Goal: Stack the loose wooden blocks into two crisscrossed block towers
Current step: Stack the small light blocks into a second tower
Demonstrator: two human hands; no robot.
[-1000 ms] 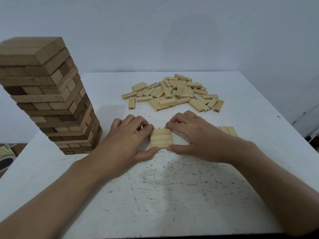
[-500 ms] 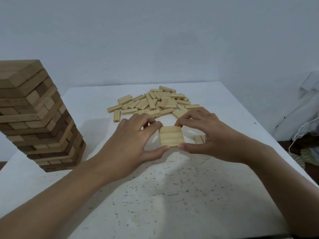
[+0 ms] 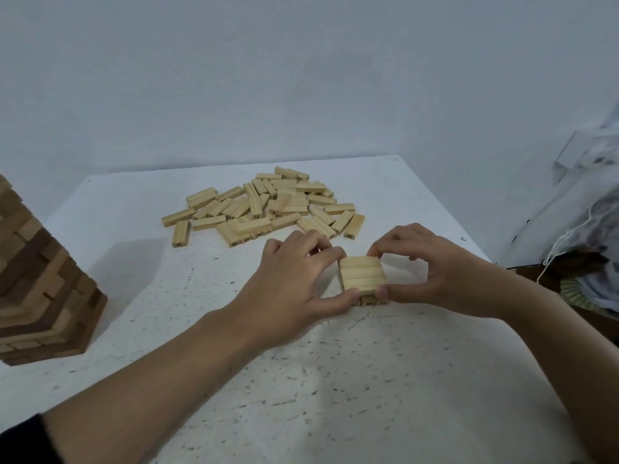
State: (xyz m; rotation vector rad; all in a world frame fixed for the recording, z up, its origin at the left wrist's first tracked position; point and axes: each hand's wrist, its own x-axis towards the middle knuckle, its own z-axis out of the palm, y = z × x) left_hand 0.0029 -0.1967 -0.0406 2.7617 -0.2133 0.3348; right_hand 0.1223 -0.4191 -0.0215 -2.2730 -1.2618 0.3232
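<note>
**Wooden layer squared between two hands**

Three pale blocks lie side by side as one layer (image 3: pixel 361 274). It sits over a lower row (image 3: pixel 370 300) whose block ends peek out at the near edge, toward the middle of the desk (image 3: pixel 335 380). The left hand (image 3: pixel 294 283) pinches the layer's left side, with the thumb at the near corner and fingers at the far one. The right hand (image 3: pixel 432 272) mirrors it, so each grip is narrow and closed on the layer. The loose pile (image 3: pixel 268 205) lies beyond, well apart, and a darker tower (image 3: pixel 40 296) stands at the left edge.

To do this step well, I'd squeeze evenly from both sides until no gaps show. Then match the layer's edges to the crosswise row beneath. Both hands should release together, lifting straight off so nothing drags. Whether the layer already rests fully on the row I cannot tell.
</note>
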